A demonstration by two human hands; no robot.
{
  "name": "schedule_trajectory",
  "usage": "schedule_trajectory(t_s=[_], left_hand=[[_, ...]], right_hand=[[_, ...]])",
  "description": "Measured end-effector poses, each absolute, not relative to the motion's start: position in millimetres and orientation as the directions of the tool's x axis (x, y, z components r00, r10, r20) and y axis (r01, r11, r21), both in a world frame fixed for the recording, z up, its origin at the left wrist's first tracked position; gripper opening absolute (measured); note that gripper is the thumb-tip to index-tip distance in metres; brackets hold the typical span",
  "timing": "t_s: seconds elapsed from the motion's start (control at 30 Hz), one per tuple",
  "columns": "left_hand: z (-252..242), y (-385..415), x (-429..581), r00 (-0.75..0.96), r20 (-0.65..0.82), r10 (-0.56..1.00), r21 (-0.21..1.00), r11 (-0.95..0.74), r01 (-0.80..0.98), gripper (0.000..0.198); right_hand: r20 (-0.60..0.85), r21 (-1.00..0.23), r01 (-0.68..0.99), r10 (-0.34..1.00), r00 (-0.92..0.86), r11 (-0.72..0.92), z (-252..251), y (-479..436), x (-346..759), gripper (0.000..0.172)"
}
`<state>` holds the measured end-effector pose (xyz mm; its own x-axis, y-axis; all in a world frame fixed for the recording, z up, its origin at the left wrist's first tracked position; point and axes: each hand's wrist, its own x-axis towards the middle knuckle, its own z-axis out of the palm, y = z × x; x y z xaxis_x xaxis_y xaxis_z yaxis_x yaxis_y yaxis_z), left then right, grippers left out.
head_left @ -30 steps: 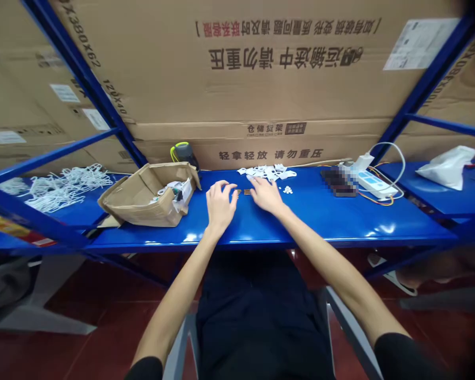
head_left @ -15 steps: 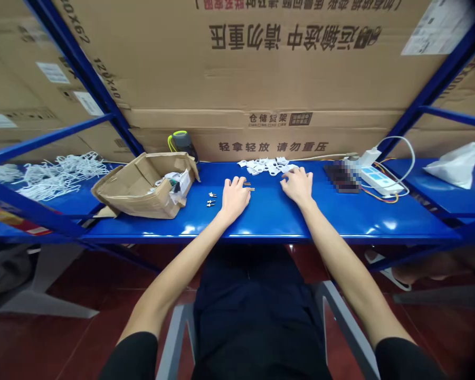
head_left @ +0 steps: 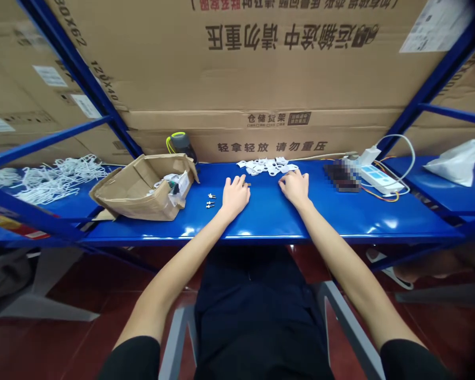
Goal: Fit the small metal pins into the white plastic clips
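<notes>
My left hand (head_left: 236, 197) rests on the blue shelf (head_left: 261, 216), its fingers a little apart over small brown pieces (head_left: 248, 184) that it mostly covers. To its left lie several small metal parts (head_left: 210, 203). My right hand (head_left: 295, 187) is curled, fingertips down on the shelf, in front of the right end of a pile of white cut-out pieces (head_left: 267, 167). Whatever its thumb and forefinger may hold is too small to make out.
An open cardboard box (head_left: 142, 195) stands on the left, a dark speaker (head_left: 182, 143) behind it. White wire pieces (head_left: 59, 177) lie further left. On the right are a blurred dark object (head_left: 342, 177), a power strip (head_left: 380, 178) and a white bag (head_left: 455, 163).
My left hand now covers more of the brown pieces, with only one end showing. My right hand has drawn its fingers in and shifted slightly left.
</notes>
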<state>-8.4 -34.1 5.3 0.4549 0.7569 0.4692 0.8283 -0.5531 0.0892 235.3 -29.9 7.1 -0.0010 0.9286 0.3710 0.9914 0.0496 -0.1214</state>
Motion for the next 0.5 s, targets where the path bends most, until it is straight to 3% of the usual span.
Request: schedule_trajectory(t_s=[0.17,0.33,0.5], left_hand=[[4,-43,-8,0.464,0.459,0.757,0.134,-0.576,0.806,0.041],[2,-43,-11,0.512,0.441,0.737,0.066,-0.595,0.801,0.039],[0,-34,-18,0.498,0.4,0.769,0.144,-0.59,0.795,0.035]], right_hand=[[0.374,-0.129,0.991,0.928,0.006,0.045,5,-29,235,0.04],[0.378,-0.139,0.987,0.926,-0.017,0.075,4,-29,235,0.041],[0.348,-0.189,0.95,0.922,-0.172,0.248,2,-25,228,0.031]])
